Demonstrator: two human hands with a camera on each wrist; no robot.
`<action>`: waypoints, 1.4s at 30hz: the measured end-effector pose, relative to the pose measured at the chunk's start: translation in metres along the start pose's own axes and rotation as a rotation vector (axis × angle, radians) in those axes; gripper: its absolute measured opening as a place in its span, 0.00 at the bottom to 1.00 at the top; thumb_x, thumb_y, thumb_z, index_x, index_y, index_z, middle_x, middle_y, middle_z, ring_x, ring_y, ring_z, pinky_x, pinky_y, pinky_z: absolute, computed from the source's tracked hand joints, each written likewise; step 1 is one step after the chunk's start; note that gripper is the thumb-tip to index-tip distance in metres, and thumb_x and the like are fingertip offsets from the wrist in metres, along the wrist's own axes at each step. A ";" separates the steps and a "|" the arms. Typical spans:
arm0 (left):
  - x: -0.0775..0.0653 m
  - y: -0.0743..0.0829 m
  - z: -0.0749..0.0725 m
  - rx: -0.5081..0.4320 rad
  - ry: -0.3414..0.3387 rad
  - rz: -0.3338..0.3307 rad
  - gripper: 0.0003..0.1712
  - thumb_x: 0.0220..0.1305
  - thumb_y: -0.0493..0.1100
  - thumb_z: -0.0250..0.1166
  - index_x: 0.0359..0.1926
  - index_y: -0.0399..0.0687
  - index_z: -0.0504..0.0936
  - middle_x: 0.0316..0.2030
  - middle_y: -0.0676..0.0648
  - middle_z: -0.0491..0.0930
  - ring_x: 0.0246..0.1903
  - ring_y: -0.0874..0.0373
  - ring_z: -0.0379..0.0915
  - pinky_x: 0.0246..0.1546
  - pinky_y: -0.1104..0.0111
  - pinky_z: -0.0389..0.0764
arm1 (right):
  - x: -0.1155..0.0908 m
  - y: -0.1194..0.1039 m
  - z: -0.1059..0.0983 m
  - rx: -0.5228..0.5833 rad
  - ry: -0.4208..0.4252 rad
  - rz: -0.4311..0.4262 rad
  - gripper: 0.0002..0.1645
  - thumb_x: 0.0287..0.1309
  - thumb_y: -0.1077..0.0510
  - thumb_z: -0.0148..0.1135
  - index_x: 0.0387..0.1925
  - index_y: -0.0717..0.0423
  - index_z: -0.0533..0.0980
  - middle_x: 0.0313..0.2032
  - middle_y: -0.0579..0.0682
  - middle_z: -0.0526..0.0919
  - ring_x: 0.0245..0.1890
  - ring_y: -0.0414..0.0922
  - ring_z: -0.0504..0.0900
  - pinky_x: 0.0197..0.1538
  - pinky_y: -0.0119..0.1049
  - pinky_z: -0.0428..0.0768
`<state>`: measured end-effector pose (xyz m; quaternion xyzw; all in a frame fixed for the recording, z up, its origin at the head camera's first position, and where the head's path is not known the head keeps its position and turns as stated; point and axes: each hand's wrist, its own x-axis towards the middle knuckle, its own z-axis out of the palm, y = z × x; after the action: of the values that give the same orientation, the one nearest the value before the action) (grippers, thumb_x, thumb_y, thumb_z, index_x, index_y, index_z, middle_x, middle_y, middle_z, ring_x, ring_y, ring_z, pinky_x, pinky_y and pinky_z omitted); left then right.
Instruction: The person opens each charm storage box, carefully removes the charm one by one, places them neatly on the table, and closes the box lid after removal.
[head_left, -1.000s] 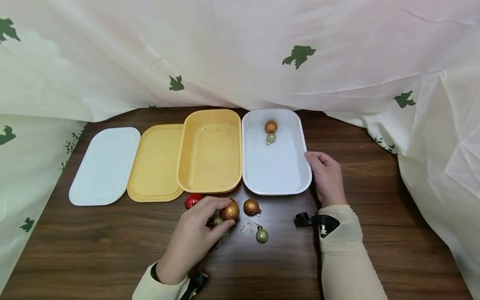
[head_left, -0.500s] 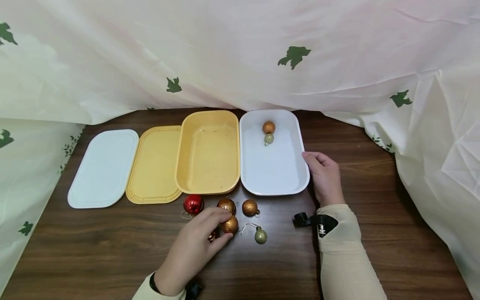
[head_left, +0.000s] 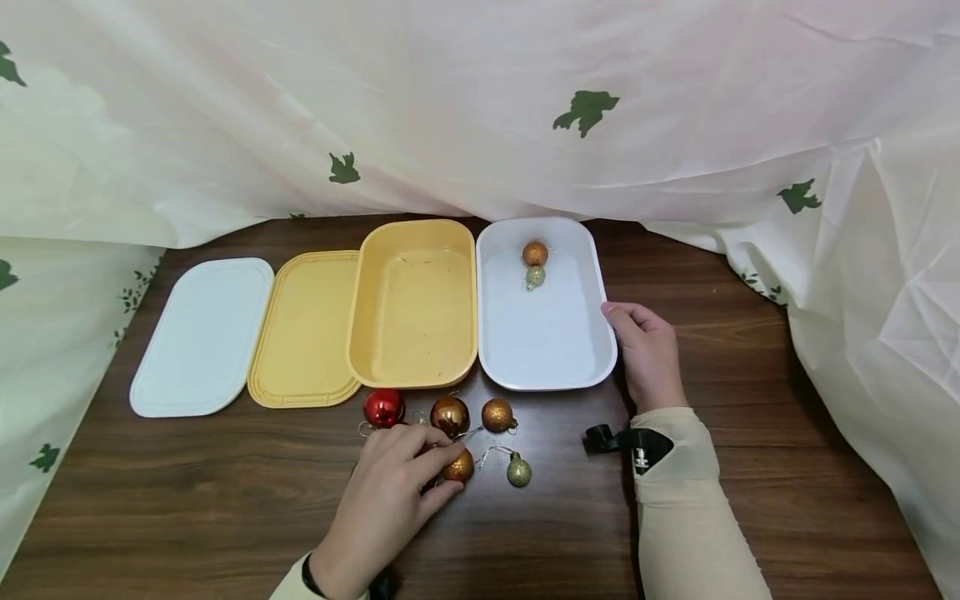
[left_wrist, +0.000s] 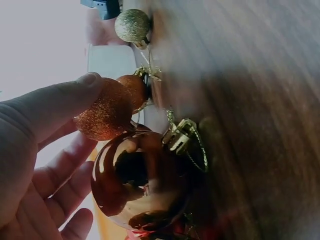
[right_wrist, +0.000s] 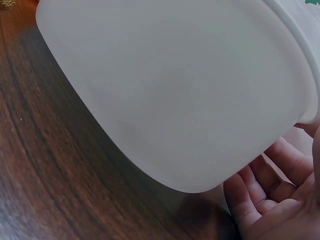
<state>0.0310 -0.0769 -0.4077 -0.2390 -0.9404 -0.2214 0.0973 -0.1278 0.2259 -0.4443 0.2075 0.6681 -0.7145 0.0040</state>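
My left hand (head_left: 393, 492) pinches an orange glitter Christmas ball (head_left: 459, 467) between thumb and fingers, low over the table. In the left wrist view a shiny bronze Christmas ball (left_wrist: 142, 182) lies right beside it. A second orange glitter ball (head_left: 497, 414), a small gold glitter ball (head_left: 519, 471) and a shiny red ball (head_left: 383, 407) lie around that hand, which hides whatever is under it. My right hand (head_left: 652, 354) holds the right rim of a white container (head_left: 547, 342), thumb on the edge and fingers against the outer side. Inside lie an orange ball (head_left: 535, 253) and a gold ball (head_left: 535, 277).
A yellow container (head_left: 412, 325) with a few dark specks stands against the white one's left side. Farther left lie a yellow lid (head_left: 303, 333) and a white lid (head_left: 202, 337). A white cloth with green birds (head_left: 450, 108) hangs behind the table.
My left hand has drawn the orange glitter ball toward me, uncovering the shiny bronze ball behind it. The right hand keeps its hold on the white container.
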 end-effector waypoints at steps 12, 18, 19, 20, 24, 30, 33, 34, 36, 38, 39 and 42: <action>-0.001 -0.001 0.007 -0.033 -0.046 0.020 0.18 0.47 0.39 0.81 0.41 0.49 0.88 0.43 0.55 0.82 0.44 0.59 0.78 0.43 0.60 0.77 | -0.001 0.001 0.000 0.009 0.000 -0.004 0.18 0.62 0.52 0.70 0.43 0.64 0.83 0.35 0.47 0.86 0.37 0.42 0.81 0.36 0.29 0.82; -0.002 -0.001 0.005 -0.015 -0.069 0.008 0.20 0.49 0.38 0.80 0.45 0.47 0.88 0.47 0.54 0.82 0.46 0.58 0.79 0.46 0.59 0.79 | 0.000 0.002 0.000 0.021 0.000 -0.007 0.16 0.62 0.53 0.69 0.42 0.64 0.84 0.34 0.47 0.86 0.36 0.42 0.82 0.35 0.29 0.82; -0.002 -0.001 0.005 -0.012 -0.070 0.007 0.20 0.49 0.38 0.80 0.45 0.47 0.88 0.47 0.54 0.82 0.46 0.58 0.79 0.45 0.58 0.80 | 0.000 0.002 0.000 0.022 0.000 -0.007 0.16 0.62 0.53 0.69 0.42 0.63 0.84 0.34 0.47 0.86 0.36 0.42 0.82 0.35 0.29 0.82; -0.002 -0.001 0.004 -0.009 -0.073 0.005 0.20 0.49 0.38 0.80 0.46 0.48 0.88 0.47 0.54 0.82 0.46 0.58 0.78 0.45 0.58 0.80 | 0.000 0.002 0.000 0.024 0.000 -0.007 0.16 0.62 0.53 0.70 0.42 0.63 0.84 0.34 0.47 0.86 0.35 0.42 0.82 0.35 0.29 0.82; -0.002 -0.001 0.003 -0.017 -0.069 -0.006 0.20 0.50 0.39 0.80 0.46 0.48 0.87 0.46 0.54 0.83 0.47 0.58 0.78 0.46 0.59 0.80 | 0.000 0.002 0.000 0.025 -0.001 -0.010 0.16 0.62 0.53 0.70 0.41 0.63 0.84 0.34 0.47 0.86 0.36 0.42 0.82 0.36 0.29 0.82; 0.001 0.002 -0.003 -0.184 0.009 -0.034 0.28 0.49 0.40 0.81 0.53 0.48 0.84 0.49 0.53 0.83 0.48 0.60 0.80 0.48 0.64 0.83 | 0.000 0.001 0.001 0.017 -0.007 -0.013 0.17 0.63 0.53 0.69 0.44 0.65 0.83 0.35 0.48 0.86 0.36 0.42 0.82 0.36 0.29 0.82; 0.006 0.002 -0.005 -0.251 0.085 -0.034 0.29 0.48 0.38 0.81 0.54 0.49 0.84 0.50 0.53 0.84 0.49 0.59 0.81 0.50 0.69 0.82 | 0.000 0.001 0.001 0.010 -0.002 -0.014 0.17 0.63 0.53 0.69 0.44 0.65 0.83 0.35 0.48 0.86 0.36 0.42 0.82 0.36 0.29 0.82; 0.008 0.002 -0.006 -0.268 0.106 -0.034 0.29 0.48 0.38 0.81 0.54 0.48 0.84 0.50 0.53 0.84 0.49 0.59 0.81 0.52 0.71 0.81 | 0.000 0.001 0.001 0.009 -0.002 -0.015 0.17 0.63 0.53 0.69 0.43 0.65 0.83 0.35 0.48 0.86 0.36 0.42 0.82 0.36 0.29 0.82; 0.013 0.003 -0.007 -0.302 0.134 -0.040 0.28 0.49 0.37 0.80 0.54 0.47 0.84 0.50 0.53 0.84 0.50 0.59 0.81 0.54 0.74 0.78 | 0.001 0.001 0.001 0.012 0.000 -0.019 0.17 0.62 0.53 0.69 0.43 0.65 0.83 0.35 0.48 0.86 0.36 0.42 0.82 0.36 0.29 0.82; 0.018 0.003 -0.008 -0.324 0.150 -0.055 0.27 0.50 0.37 0.80 0.54 0.45 0.84 0.51 0.53 0.83 0.50 0.59 0.81 0.55 0.76 0.77 | 0.001 0.001 0.000 0.012 0.001 -0.025 0.18 0.62 0.54 0.69 0.43 0.66 0.83 0.34 0.48 0.86 0.36 0.42 0.82 0.35 0.29 0.82; 0.021 0.003 -0.008 -0.332 0.154 -0.067 0.27 0.51 0.37 0.79 0.54 0.45 0.84 0.51 0.53 0.83 0.51 0.59 0.80 0.55 0.76 0.77 | 0.001 0.001 0.001 0.011 0.000 -0.027 0.18 0.62 0.54 0.69 0.44 0.66 0.83 0.34 0.48 0.86 0.36 0.42 0.82 0.35 0.29 0.82; 0.031 0.003 -0.009 -0.346 0.165 -0.102 0.25 0.53 0.39 0.79 0.53 0.46 0.84 0.51 0.54 0.84 0.52 0.59 0.80 0.55 0.72 0.79 | 0.001 0.001 0.001 0.009 -0.003 -0.031 0.20 0.62 0.53 0.69 0.45 0.68 0.82 0.35 0.49 0.86 0.36 0.43 0.82 0.36 0.29 0.82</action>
<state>0.0064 -0.0656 -0.3898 -0.1851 -0.8882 -0.4030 0.1201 -0.1292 0.2256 -0.4455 0.1958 0.6681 -0.7178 -0.0072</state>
